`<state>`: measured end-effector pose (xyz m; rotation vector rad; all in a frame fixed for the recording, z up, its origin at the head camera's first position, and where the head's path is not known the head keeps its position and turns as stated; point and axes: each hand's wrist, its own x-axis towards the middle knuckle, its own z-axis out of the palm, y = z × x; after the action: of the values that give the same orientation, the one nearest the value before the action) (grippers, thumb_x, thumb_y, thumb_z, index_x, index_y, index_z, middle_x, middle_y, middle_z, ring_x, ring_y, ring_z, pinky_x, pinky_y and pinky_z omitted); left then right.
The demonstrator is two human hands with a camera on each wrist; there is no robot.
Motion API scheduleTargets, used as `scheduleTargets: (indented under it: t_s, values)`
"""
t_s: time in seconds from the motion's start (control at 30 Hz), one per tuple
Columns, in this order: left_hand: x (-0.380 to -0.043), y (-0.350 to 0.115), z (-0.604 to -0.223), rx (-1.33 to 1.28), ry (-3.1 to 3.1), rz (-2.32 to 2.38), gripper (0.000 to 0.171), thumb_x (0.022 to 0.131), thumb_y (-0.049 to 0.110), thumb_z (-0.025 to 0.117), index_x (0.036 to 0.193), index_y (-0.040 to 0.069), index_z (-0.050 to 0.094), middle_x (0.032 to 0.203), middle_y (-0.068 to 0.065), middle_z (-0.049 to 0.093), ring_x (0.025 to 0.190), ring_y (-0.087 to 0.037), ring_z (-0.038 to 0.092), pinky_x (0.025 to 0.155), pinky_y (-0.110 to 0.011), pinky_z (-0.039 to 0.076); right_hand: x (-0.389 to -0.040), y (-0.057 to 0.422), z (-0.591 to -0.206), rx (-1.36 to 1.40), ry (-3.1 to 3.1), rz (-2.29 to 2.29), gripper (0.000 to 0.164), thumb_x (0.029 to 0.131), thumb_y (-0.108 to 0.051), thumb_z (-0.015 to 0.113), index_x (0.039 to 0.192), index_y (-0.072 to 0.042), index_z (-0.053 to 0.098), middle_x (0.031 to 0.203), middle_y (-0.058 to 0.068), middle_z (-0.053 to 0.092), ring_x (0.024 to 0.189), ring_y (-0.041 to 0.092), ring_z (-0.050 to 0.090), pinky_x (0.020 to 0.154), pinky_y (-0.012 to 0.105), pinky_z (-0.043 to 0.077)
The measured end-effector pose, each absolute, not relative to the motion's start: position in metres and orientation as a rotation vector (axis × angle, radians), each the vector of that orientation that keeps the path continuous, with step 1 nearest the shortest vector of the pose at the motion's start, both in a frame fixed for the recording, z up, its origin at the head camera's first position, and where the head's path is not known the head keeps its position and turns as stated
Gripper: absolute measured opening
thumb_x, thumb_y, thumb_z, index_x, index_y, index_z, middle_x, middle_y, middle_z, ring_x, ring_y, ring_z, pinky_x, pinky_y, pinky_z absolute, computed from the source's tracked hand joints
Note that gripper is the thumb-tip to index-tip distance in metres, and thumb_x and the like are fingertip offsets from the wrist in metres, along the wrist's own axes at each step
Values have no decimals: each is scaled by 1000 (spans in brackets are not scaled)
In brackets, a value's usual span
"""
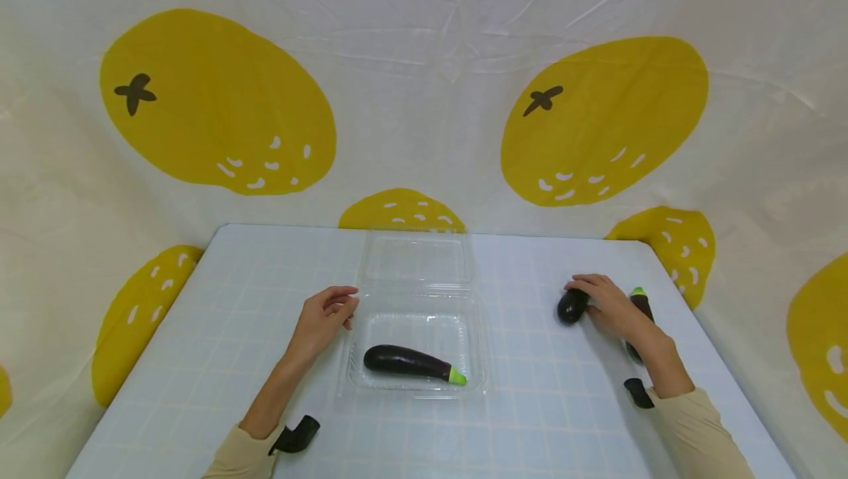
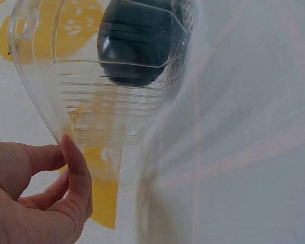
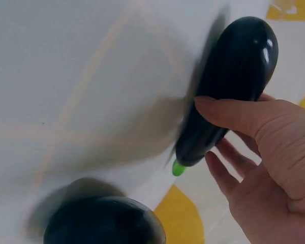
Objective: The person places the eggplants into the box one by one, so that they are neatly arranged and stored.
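A clear plastic clamshell box (image 1: 414,394) lies with its lid (image 1: 417,260) folded back. Inside its tray rests a dark purple eggplant (image 1: 405,361), green stem end toward the right. At the box's left rim, near the hinge, my left hand (image 1: 324,321) pinches the edge between thumb and fingers (image 2: 73,162). To the right, my right hand (image 1: 606,306) grips a second eggplant (image 3: 234,71) by its side, thumb across the top and fingers beneath. A third eggplant (image 1: 641,304) lies behind the right wrist, which partly hides it; its green stem end points away from me.
All of this is on a table (image 1: 278,258) with a pale checked cover. A cream cloth (image 1: 417,96) with large yellow fruit prints hangs behind the table and at both sides. Black bands (image 1: 298,435) show at both sleeve cuffs.
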<state>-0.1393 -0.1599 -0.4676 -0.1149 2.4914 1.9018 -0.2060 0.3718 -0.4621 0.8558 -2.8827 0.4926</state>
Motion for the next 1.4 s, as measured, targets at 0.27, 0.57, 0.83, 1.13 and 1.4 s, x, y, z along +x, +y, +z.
scheduleTargets:
  t_s: [0.27,0.57,0.83,1.13,1.4]
  values:
    - [-139,-160,-467,-116,2492,1895,31,102,12,66,128,-4,65,108,-23,66,69,-20,64,69,-25,57,-200,367,-450,841,-2908,468,49,83,13,76,130,5,61,128,29,61,120,49,54,102,65,42]
    - [-140,-160,-468,-112,2502,1886,30,101,13,67,127,-2,66,108,-22,67,69,-20,64,68,-27,57,-194,362,-433,771,-2943,586,51,89,-3,78,136,1,58,126,25,62,115,44,59,98,63,47]
    - [-140,-161,-468,-102,2495,1890,31,102,13,67,128,-3,65,110,-23,67,69,-19,64,68,-26,56,-190,356,-424,739,-2906,618,51,90,-11,80,135,3,60,122,24,66,110,41,63,95,61,50]
    - [-140,-162,-467,-89,2495,1902,31,101,10,67,128,-5,64,109,-24,66,68,-18,64,67,-26,57,-182,340,-410,701,-2936,702,54,90,-15,81,136,4,59,124,23,66,107,39,66,89,51,57]
    - [-141,-161,-466,-111,2494,1886,32,101,13,67,129,-4,64,109,-22,67,69,-19,64,69,-25,57,-174,324,-397,727,-2923,755,56,91,-23,81,136,3,59,125,21,67,107,35,66,87,47,58]
